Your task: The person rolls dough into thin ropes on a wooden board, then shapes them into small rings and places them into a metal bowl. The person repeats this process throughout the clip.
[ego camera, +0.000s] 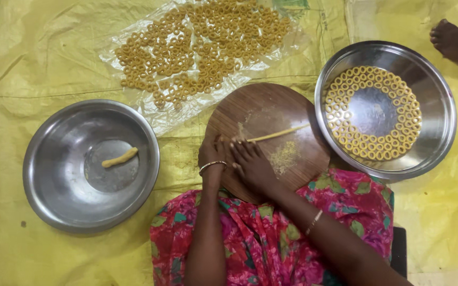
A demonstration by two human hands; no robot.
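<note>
A round wooden board (271, 114) lies in front of me with a thin rolled dough strand (282, 132) across it. My right hand (250, 161) rests flat on the board, its fingertips on the strand's left end. My left hand (212, 151), with a bangle at the wrist, lies beside it at the board's left edge, fingers bent down near the same end. Whether the left hand touches the dough is hidden. Crumbs of dough (284, 156) dust the board.
A steel bowl (54, 180) at left holds one short dough piece (120, 157). A steel bowl (436, 106) at right holds dough rings (369, 151) in circles. Several rings (202, 47) lie on clear plastic at the back. Another person's foot (454, 42) is at top right. A yellow sheet (38, 58) covers the floor.
</note>
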